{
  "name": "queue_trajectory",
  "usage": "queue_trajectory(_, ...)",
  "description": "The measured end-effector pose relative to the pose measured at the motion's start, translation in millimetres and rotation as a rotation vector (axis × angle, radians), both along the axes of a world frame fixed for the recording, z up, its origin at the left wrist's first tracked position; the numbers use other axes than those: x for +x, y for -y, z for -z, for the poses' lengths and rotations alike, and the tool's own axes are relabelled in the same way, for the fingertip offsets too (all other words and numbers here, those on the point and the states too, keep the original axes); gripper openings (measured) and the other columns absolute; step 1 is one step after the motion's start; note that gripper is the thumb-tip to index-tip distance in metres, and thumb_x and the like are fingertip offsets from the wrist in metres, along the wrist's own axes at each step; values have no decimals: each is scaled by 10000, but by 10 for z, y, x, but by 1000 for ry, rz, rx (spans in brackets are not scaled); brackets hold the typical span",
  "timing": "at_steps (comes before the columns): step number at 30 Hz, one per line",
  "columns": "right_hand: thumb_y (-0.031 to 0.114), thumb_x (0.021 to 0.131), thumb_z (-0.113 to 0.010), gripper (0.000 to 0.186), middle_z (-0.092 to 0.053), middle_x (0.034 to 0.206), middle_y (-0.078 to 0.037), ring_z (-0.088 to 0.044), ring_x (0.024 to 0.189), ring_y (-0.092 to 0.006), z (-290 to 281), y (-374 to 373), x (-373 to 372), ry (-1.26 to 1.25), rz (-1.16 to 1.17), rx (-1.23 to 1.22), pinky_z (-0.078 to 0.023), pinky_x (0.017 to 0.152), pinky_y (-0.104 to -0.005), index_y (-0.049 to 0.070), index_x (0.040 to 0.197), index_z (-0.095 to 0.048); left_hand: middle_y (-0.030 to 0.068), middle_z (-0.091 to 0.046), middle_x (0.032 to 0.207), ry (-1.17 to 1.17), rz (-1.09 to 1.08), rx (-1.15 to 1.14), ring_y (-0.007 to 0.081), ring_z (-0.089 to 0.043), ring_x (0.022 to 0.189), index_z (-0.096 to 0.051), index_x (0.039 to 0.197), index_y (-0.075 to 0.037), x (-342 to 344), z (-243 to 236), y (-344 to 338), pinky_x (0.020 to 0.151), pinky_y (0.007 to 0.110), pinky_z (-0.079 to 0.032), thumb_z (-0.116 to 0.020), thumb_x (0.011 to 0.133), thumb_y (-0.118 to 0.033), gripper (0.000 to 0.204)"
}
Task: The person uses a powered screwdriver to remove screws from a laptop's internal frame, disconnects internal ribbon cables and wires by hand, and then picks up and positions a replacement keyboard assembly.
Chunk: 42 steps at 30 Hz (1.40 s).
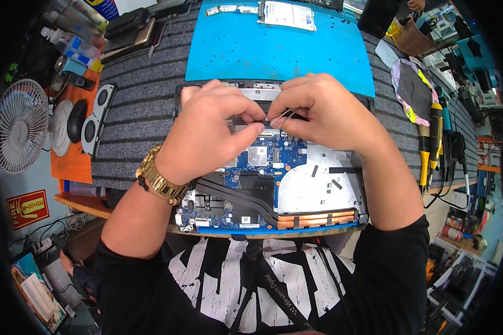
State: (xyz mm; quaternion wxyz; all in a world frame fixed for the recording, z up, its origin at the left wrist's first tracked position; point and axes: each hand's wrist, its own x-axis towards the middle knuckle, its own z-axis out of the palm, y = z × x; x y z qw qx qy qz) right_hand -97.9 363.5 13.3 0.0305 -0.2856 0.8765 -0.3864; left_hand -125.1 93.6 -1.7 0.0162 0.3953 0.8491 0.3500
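Note:
An opened laptop base (318, 190) lies in front of me, its blue circuit board (237, 181) and copper cooling fins (316, 220) exposed. Dark heat pipes (235, 196) cross its lower left part. My right hand (324, 111) grips thin metal tweezers (285, 118) over the upper middle of the board. Opposite it, my left hand (215, 123) has thumb and index finger drawn close together near the tweezers' tips. Whatever lies between those fingers is too small to make out. Both hands cover part of the laptop's upper section.
Beyond the laptop, a blue work mat (274, 58) bears a silver hard drive (288, 15) and loose screws. At left stand a twin-fan unit (98, 120), a black mouse (76, 121) and a white desk fan (20, 127). Yellow-black screwdrivers (435, 134) lie at right.

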Motion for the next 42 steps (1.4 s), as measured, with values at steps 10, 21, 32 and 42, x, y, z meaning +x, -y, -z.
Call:
queue_trajectory(10,114,1008,-871,115,-748,822,-30,-622,707,-113,-238,-316,-15,-73,212,-56,-499,639,-317,46,1100,-883,-30,-795,965,2,-4,-29,206,-711,1036,-894,1044,-150,-8,0,1,1036,436,-417,-896,950,-236,126)
queue_trajectory(21,109,1026,-851,172,-840,994,-105,-764,803,-211,-947,-915,1864,-186,489,214,-611,723,-373,32,1180,-850,94,-768,909,-72,65,77,302,-734,910,-863,971,-82,-167,253,75,858,471,-562,-857,891,-184,130)
queue_trajectory(32,290,1041,-838,278,-830,1068,-222,-791,993,-429,-1408,-793,5716,14,1805,630,-625,880,-514,27,1130,-852,136,-840,1056,78,42,-62,215,-750,950,-833,1180,61,-404,252,-5,917,379,-605,-833,1070,-203,286)
queue_trajectory(42,434,967,-927,550,-833,1353,-251,-794,1291,-408,-1678,-112,7995,529,2750,716,-630,1105,-515,3,1301,-859,220,-885,1192,93,5,-119,305,-809,1049,-864,1273,54,31,-116,-75,1015,445,-615,-856,1066,-247,366)
